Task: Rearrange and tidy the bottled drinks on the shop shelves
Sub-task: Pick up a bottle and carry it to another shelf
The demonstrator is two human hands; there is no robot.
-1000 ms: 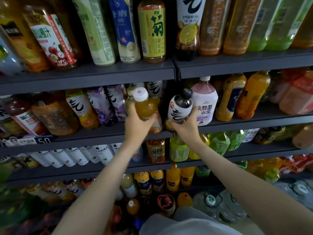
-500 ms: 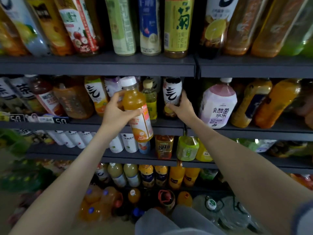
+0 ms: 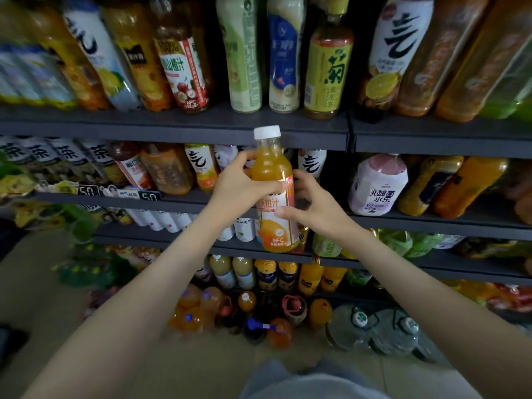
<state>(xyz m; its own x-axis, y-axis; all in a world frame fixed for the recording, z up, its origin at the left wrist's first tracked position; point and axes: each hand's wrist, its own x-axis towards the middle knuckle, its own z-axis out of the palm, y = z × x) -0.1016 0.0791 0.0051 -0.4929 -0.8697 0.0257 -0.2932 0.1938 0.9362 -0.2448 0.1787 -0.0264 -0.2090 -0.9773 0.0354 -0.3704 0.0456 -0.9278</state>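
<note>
An orange juice bottle [image 3: 275,197] with a white cap and an orange-and-white label is held upright in front of the middle shelf [image 3: 184,201]. My left hand [image 3: 239,187] grips it round the shoulder from the left. My right hand [image 3: 312,204] takes it from the right, thumb on the label and fingers curled at its side. Just behind, a bottle with a white label and black lettering [image 3: 312,165] stands on the middle shelf, free of both hands.
The top shelf [image 3: 201,126] carries tall bottles, among them a yellow-labelled tea [image 3: 328,67]. A pink-white yoghurt drink [image 3: 377,185] and orange bottles stand to the right on the middle shelf. Lower shelves and the floor hold several more bottles and water jugs [image 3: 385,329].
My right hand has let go of the black-lettered bottle, which now stands on the middle shelf, and has moved onto the orange juice bottle. My left hand has brought that bottle toward the centre.
</note>
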